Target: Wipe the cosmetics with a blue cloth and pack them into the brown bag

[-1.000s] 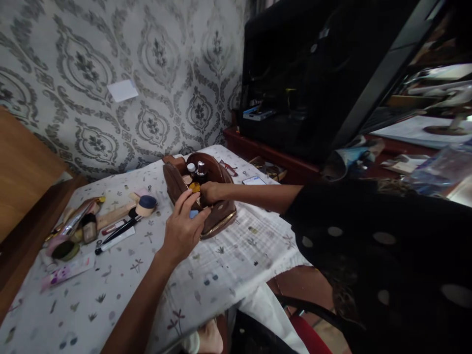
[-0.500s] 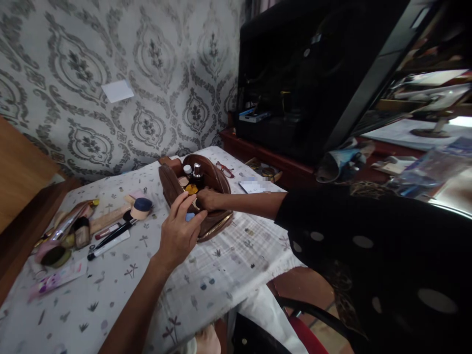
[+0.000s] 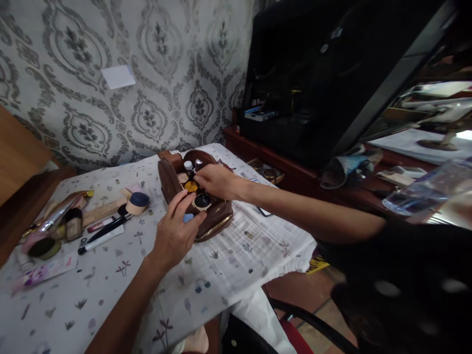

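Note:
A brown zippered bag point(image 3: 216, 223) stands unzipped on the cloth-covered table, filled with small cosmetics. My left hand point(image 3: 175, 226) grips its near left edge, fingers over the rim and thumb apart from them. Between that thumb and forefinger sits a round dark-topped jar point(image 3: 202, 201); a bit of something blue point(image 3: 188, 217) shows beside it. Reaching into the far part, my right hand point(image 3: 217, 182) has its fingers closed on a bottle with a shiny silver cap point(image 3: 198, 164), tilted and mostly hidden. A white-capped bottle point(image 3: 188, 166) and a yellow round item point(image 3: 191, 187) are close by.
Left on the patterned cloth point(image 3: 206, 265) lie a blue-lidded jar point(image 3: 137, 202), a black pen-like stick point(image 3: 105, 233), a pinkish tube point(image 3: 46, 271) and several other cosmetics. A large black television point(image 3: 313, 73) stands behind at right. A patterned wall point(image 3: 158, 64) closes the back.
My right hand has risen from the bag's near part to the silver-capped bottle, which now tilts. The dark-topped jar has come into sight. My left hand stays on the bag.

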The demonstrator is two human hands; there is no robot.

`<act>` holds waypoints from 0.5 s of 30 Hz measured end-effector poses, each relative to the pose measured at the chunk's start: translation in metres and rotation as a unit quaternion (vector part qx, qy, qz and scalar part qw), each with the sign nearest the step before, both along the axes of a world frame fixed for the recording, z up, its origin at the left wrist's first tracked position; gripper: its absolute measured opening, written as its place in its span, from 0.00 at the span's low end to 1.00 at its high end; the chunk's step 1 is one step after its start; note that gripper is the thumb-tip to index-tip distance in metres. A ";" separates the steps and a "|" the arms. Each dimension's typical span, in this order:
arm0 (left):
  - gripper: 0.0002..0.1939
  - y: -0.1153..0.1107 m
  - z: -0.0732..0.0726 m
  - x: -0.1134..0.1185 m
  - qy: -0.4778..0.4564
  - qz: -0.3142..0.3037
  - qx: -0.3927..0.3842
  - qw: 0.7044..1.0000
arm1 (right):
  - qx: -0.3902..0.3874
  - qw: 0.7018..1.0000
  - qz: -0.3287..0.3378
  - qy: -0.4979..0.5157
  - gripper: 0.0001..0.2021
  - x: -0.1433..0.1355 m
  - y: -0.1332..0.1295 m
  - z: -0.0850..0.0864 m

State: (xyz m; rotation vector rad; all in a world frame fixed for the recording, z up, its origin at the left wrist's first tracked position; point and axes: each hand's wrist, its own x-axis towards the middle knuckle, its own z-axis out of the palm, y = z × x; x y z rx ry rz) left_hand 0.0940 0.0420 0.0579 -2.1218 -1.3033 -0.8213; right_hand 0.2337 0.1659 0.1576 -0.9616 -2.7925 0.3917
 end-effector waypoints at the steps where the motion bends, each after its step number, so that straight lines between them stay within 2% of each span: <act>1: 0.14 0.000 0.000 0.000 0.002 0.002 -0.001 1.000 | 0.004 1.000 -0.006 0.021 0.20 0.011 -0.004 0.004; 4: 0.16 0.000 -0.001 -0.001 0.003 -0.001 0.001 1.000 | 0.009 0.984 -0.008 0.180 0.14 0.045 -0.017 -0.003; 8: 0.15 0.002 -0.003 -0.001 -0.009 -0.008 0.017 1.000 | -0.001 0.953 0.034 0.300 0.12 0.078 -0.031 -0.047; 10: 0.15 0.002 -0.003 0.000 -0.011 -0.006 0.019 1.000 | 0.007 0.940 0.067 0.335 0.11 0.088 -0.036 -0.070; 12: 0.15 0.003 -0.003 0.001 -0.015 -0.004 0.018 1.000 | 0.014 0.932 0.076 0.354 0.08 0.095 -0.038 -0.086; 15: 0.14 0.003 -0.003 0.001 -0.020 -0.006 0.014 1.000 | 0.036 0.925 0.071 0.373 0.08 0.097 -0.037 -0.090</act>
